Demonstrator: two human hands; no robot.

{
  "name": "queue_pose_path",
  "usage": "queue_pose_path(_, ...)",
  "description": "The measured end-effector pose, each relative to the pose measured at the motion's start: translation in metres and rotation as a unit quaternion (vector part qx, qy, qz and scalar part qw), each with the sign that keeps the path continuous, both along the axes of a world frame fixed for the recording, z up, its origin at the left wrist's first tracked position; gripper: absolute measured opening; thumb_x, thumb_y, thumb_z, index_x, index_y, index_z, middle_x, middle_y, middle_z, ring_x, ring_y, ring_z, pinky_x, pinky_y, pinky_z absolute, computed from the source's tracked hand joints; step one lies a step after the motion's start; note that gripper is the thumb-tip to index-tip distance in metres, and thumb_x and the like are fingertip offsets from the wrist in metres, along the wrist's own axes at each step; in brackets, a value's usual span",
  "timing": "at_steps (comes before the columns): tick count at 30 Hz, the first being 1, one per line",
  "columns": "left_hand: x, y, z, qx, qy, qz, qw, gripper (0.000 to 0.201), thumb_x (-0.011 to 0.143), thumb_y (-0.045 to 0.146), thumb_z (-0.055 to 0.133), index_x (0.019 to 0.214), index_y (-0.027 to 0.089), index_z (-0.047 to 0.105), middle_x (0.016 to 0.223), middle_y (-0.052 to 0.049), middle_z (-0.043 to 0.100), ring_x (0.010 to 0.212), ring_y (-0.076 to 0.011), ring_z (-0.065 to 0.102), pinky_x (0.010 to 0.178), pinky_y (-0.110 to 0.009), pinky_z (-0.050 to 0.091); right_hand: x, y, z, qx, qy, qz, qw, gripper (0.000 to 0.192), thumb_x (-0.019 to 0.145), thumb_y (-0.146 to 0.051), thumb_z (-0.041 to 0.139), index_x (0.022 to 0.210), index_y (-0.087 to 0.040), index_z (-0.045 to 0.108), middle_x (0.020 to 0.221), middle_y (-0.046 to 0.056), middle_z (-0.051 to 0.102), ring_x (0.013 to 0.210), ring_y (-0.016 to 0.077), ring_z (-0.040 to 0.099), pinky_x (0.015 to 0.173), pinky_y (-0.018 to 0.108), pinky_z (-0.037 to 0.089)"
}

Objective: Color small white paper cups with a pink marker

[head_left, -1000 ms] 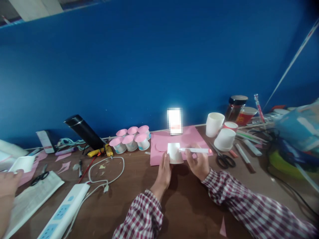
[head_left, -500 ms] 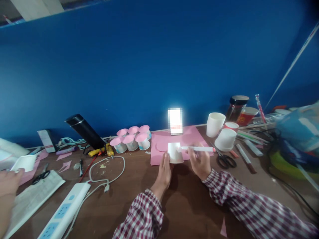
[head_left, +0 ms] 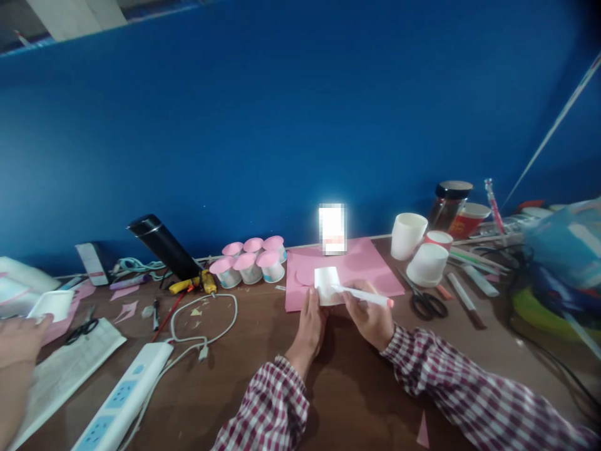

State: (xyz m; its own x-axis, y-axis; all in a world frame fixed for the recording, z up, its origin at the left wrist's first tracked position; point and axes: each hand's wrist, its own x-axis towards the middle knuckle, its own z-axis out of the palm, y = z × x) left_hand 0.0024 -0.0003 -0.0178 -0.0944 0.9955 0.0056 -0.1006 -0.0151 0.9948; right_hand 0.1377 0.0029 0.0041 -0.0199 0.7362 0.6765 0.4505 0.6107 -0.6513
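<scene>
My left hand (head_left: 310, 319) is closed around the lower left side of a small white paper cup (head_left: 325, 279). In my right hand (head_left: 375, 319) is a white marker (head_left: 369, 295) with a pinkish-red end, pinched between the fingers. The marker's tip points left and meets the cup's side or hovers just at it; contact is too fine to tell. Beneath and behind the cup lie pink sheets (head_left: 366, 266), with a pink paper disc (head_left: 305, 274) on them. A bright, blurred-out screen (head_left: 333, 228) stands upright at the back of the sheets.
Several pink-topped cups (head_left: 248, 268) stand left of the sheets. To the right are white cups (head_left: 408, 235), scissors (head_left: 429, 305) and loose markers (head_left: 462, 291). A power strip (head_left: 122, 394), a cable (head_left: 204, 351) and a black flask (head_left: 162, 244) occupy the left. Another person's hand (head_left: 21, 344) rests at far left.
My right hand has moved left and slightly down, bringing the marker tip onto or close against the cup's side. The cup has tilted slightly in my left hand.
</scene>
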Motion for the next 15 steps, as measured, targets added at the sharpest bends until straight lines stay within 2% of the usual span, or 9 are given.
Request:
queue_pose_path(4,-0.002,-0.001,0.003,-0.027,0.0,0.014,1.0,0.049,0.091,0.037,0.04,0.135,0.014,0.042,0.138,-0.015,0.049,0.13,-0.0263,0.044,0.107,-0.039,0.04,0.0,0.001,-0.002,-0.013,-0.004,0.004,1.0,0.012,0.09,-0.028,0.052,0.094,-0.019,0.059,0.081,0.004,0.067,0.066,0.0155,0.066,0.059,0.026,0.054)
queue_pose_path(7,-0.001,-0.001,0.003,-0.03,-0.012,0.014,0.999,0.05,0.09,0.036,0.042,0.136,0.015,0.041,0.142,-0.014,0.045,0.132,-0.0272,0.042,0.107,-0.041,0.039,0.0,0.001,-0.002,-0.019,-0.006,0.008,1.0,0.012,0.09,-0.028,0.052,0.094,-0.019,0.058,0.08,0.004,0.067,0.066,0.0156,0.066,0.059,0.026,0.054)
queue_pose_path(11,-0.001,0.0,-0.003,-0.022,-0.043,-0.01,0.999,0.049,0.094,0.04,0.031,0.135,0.015,0.041,0.139,-0.015,0.049,0.128,-0.0256,0.046,0.102,-0.04,0.044,0.0,0.001,-0.003,-0.018,-0.005,0.012,1.0,0.012,0.09,-0.028,0.052,0.094,-0.019,0.059,0.08,0.004,0.068,0.064,0.0148,0.065,0.059,0.025,0.054)
queue_pose_path(15,-0.005,0.002,-0.014,-0.015,0.01,0.014,1.0,0.049,0.09,0.032,0.043,0.135,0.014,0.041,0.144,-0.015,0.042,0.135,-0.025,0.038,0.109,-0.038,0.037,0.0,0.001,-0.003,-0.025,-0.005,0.015,1.0,0.013,0.09,-0.029,0.051,0.094,-0.018,0.059,0.08,0.005,0.068,0.064,0.0151,0.065,0.059,0.026,0.054)
